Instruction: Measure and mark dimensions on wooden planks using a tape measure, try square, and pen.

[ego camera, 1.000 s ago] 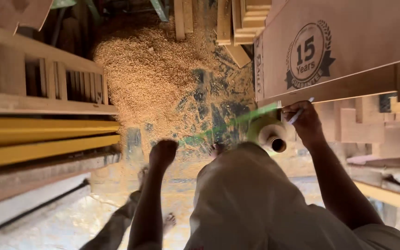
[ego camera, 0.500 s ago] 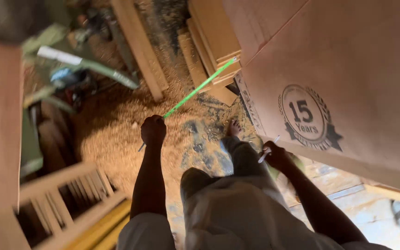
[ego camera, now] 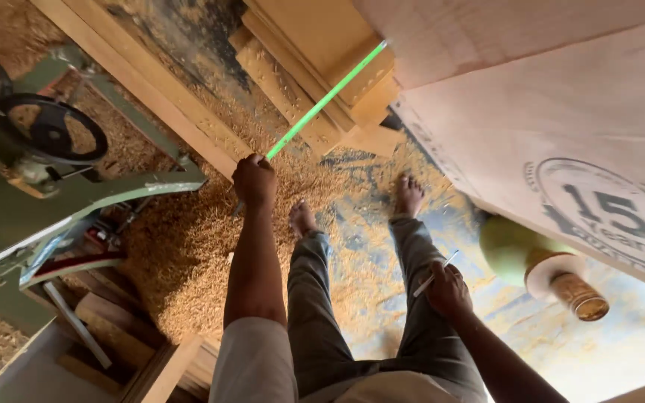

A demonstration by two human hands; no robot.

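One green string (ego camera: 328,98) in clenched left hand (ego camera: 254,181), one pencil (ego camera: 434,275) (white) in gripping right hand (ego camera: 448,289).

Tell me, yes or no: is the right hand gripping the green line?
No: the left hand holds the green line, while the right hand holds a white pencil.
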